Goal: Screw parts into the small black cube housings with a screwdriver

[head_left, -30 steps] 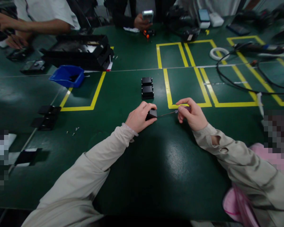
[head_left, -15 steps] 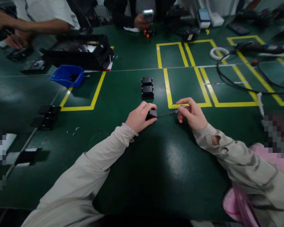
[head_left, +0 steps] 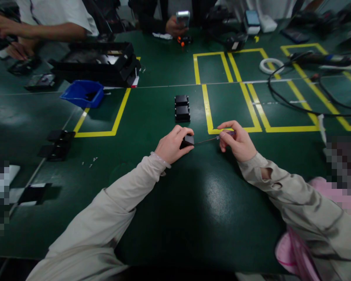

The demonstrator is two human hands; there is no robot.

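Observation:
My left hand (head_left: 174, 144) is closed around a small black block (head_left: 188, 140) on the green table, its fingers hiding much of the block. In my right hand (head_left: 236, 141) is a screwdriver (head_left: 206, 140), pinched by its handle between thumb and fingers. The thin shaft points left, and its tip reaches the right side of the block. Just beyond my left hand stand two similar black blocks (head_left: 182, 113), one behind the other, with small shiny spots along their sides.
Several small screws (head_left: 93, 160) lie left of my left arm, near more black parts (head_left: 58, 145). A blue bin (head_left: 84, 93) stands before a long black tray (head_left: 96, 66). Yellow tape (head_left: 234, 130) marks the table. A black cable (head_left: 276, 91) curves at right. Co-workers' hands (head_left: 175, 27) are across the table.
Hardly anything differs; both of my hands keep the same place and grip. At the far left, a co-worker's hands have shifted slightly.

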